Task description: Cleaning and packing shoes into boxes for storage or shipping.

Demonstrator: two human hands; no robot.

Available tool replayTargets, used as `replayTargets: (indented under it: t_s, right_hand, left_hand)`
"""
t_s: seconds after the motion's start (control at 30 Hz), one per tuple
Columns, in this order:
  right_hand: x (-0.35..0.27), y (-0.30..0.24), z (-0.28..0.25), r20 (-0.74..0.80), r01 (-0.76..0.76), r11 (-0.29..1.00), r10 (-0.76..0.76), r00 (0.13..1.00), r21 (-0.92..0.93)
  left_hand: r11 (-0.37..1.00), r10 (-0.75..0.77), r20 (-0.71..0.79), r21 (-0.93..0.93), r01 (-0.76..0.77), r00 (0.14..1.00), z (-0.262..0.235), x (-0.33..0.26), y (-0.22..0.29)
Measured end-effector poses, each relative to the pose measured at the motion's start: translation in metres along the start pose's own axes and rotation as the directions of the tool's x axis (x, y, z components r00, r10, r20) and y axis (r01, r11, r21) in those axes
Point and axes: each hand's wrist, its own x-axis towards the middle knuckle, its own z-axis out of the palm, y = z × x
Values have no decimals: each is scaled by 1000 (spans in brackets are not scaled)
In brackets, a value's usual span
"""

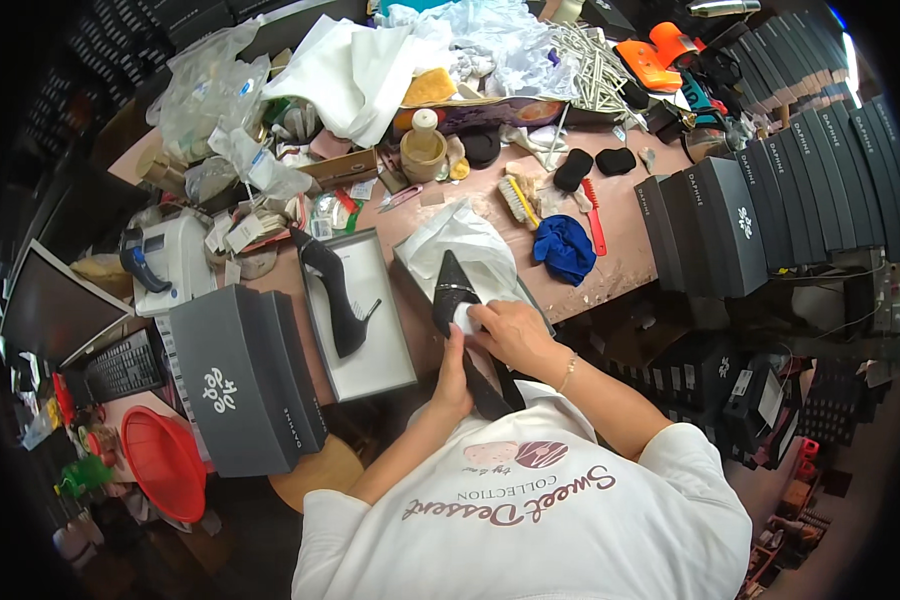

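A black pointed high-heeled shoe (452,278) with a thin shiny strap is held in front of my body, toe pointing away. My left hand (452,378) is closed around its near part. At the shoe's opening my right hand (515,335) pinches a white wad (464,319), which looks like paper. Beneath the shoe's toe, white tissue paper (460,240) fills a grey shoebox half. To the left, a second black high-heeled shoe (342,300) lies on its side in another grey box half with a white inside (380,368).
Right of the tissue lie a blue cloth (565,250), a yellow-handled brush (519,200), a red brush (595,217) and black sponges (572,170). Stacked dark shoeboxes (715,225) stand at right, others (235,380) at left. Plastic bags and clutter cover the table's back.
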Motion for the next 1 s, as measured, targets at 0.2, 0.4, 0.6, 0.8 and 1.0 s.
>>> replayTargets:
  t_s: [0.2,0.4,0.6,0.8,1.0]
  right_hand:
    - [17,8,8,-192,-81,937,154,969,340]
    - [30,30,1,-130,-38,899,105,986,437]
    - [50,68,32,-45,-94,987,101,994,128]
    - [55,13,29,-2,2,886,-2,1000,464]
    - [72,-18,45,44,94,838,-139,989,538]
  left_hand:
    - [998,-56,126,-5,57,990,16,-9,5]
    - [804,302,-2,537,-254,953,-13,-4,23]
    - [-68,769,17,996,55,640,-120,-9,117]
    - [-286,759,208,958,29,616,-89,-9,127]
    - [-8,871,101,982,-191,480,-80,0,75]
